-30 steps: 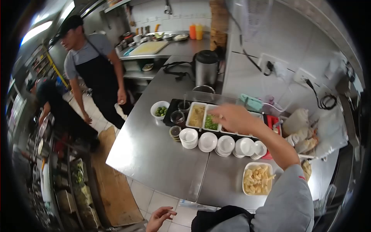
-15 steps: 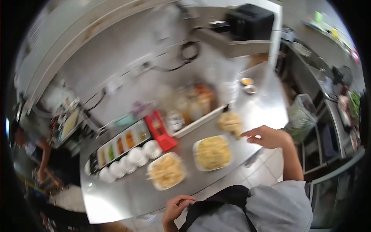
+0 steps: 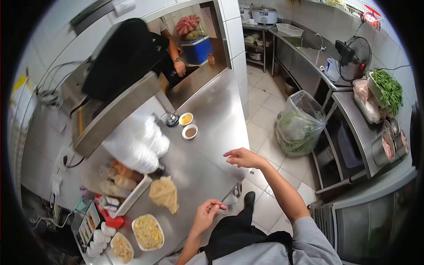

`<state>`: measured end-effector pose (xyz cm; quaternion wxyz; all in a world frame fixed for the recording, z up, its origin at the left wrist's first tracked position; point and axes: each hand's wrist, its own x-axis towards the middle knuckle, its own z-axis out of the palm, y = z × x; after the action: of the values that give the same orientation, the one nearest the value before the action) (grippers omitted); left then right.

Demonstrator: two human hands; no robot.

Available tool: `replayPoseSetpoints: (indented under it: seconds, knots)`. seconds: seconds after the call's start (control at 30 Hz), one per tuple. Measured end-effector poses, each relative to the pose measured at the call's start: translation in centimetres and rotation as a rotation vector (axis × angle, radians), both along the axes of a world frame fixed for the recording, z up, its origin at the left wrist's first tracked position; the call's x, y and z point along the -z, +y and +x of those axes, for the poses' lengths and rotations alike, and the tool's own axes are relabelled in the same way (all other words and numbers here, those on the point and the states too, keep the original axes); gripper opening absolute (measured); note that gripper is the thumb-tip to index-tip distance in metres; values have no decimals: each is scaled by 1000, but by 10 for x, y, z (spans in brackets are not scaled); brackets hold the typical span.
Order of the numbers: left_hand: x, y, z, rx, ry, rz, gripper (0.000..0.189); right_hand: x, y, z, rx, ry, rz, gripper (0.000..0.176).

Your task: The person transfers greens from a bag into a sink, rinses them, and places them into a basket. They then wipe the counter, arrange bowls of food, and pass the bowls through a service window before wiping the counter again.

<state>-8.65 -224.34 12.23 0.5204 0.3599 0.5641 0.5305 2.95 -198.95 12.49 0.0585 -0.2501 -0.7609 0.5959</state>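
My right hand (image 3: 242, 157) reaches out over the right edge of the steel table, fingers stretched loosely and holding nothing. Close to my body, my left hand (image 3: 206, 215) hangs by the front edge with loosely bent fingers and nothing visible in them. A crumpled beige cloth (image 3: 164, 194) lies on the table to the left of that hand. Beyond it stand a white tub of yellow shredded food (image 3: 148, 232) and a second tub of pale food pieces (image 3: 122, 247). Two small cups, one with yellow contents (image 3: 186, 119) and one with brown sauce (image 3: 190, 131), sit farther back.
A white basket of bottles (image 3: 129, 197) and plastic bags (image 3: 139, 141) line the wall side. On the tiled floor stands a clear bag of greens (image 3: 302, 123). Steel counters with a fan (image 3: 356, 55) run along the right. Another person's hand (image 3: 179, 67) shows through the hatch.
My view has swung right, so the tubs and cloth now appear farther left and lower. My right hand has moved away from beside the cloth. The hatch and sink area have come into view.
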Motion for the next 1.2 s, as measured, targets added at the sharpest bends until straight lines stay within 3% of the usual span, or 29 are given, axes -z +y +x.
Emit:
replayPoseSetpoints:
  seconds: [0.1, 0.17, 0.23, 0.3, 0.5, 0.57, 0.63, 0.73, 0.83, 0.93, 1.2]
  knots:
    - [31, 51, -1, -59, 3, -19, 14, 7, 81, -36, -16, 60, 31, 38]
    - [29, 93, -6, -198, -48, -58, 15, 7, 141, -61, -40, 71, 47, 38]
    - [30, 114, -2, -293, -32, -54, 15, 16, 180, -80, 35, 39, -96, 40]
    - [18, 131, -4, -448, -125, 49, 13, 3, 222, -105, -27, -44, -92, 42]
    - [16, 156, -4, -762, 71, -77, 18, -30, 319, -194, -85, 137, -93, 38]
    - [16, 172, -3, -882, 103, -139, 19, -51, 341, -208, -127, 208, -78, 37]
    - [15, 188, 5, -974, 221, -162, 20, -74, 365, -211, -351, 250, 90, 38]
    - [1, 231, 20, -1247, 129, -268, 18, -94, 402, -227, -555, 274, 127, 38]
    - [-4, 272, 28, -1380, 89, -251, 18, -112, 426, -248, -657, 315, 110, 38]
    - [-7, 301, 29, -1402, 159, -320, 19, -122, 441, -273, -764, 277, 167, 38]
    - [-4, 340, 35, -1464, 141, -362, 22, -87, 438, -373, -874, 178, 259, 45]
